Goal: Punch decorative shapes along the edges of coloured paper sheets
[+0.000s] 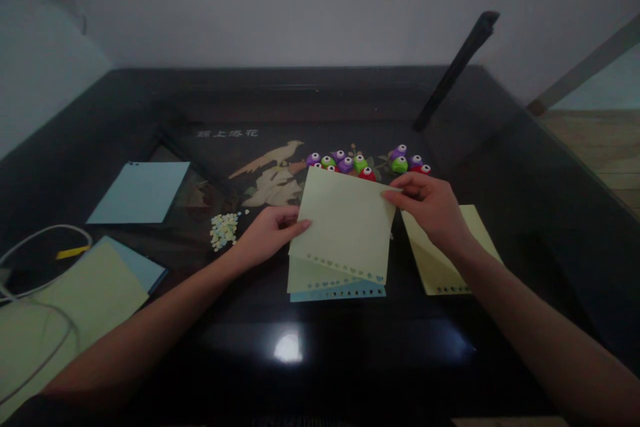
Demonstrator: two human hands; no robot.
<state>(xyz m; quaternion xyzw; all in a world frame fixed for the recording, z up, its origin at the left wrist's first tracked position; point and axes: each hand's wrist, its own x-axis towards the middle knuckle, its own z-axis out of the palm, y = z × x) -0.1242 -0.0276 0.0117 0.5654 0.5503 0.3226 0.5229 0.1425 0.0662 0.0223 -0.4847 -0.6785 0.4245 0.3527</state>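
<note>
A pale green sheet of paper [350,220] is pinched between my two hands, tilted, with a row of small punched holes along its near edge. My left hand [273,230] grips its left edge, thumb on top. At the upper right corner, my right hand [425,203] holds it between thumb and fingers. Beneath it lie another pale green sheet [305,275] and a blue sheet [320,296], both with punched holes along the near edge. Just right of these, partly under my right wrist, rests a yellow sheet [435,270] with holes at its near edge.
Several eye-like craft punches in purple, green and red [345,163] stand behind the sheets. Small paper cut-outs [223,230] lie in a pile at left. Farther left are a blue sheet [140,192], large green paper [30,340] and a white cable [55,227]. A dark stick [455,70] leans at the back right.
</note>
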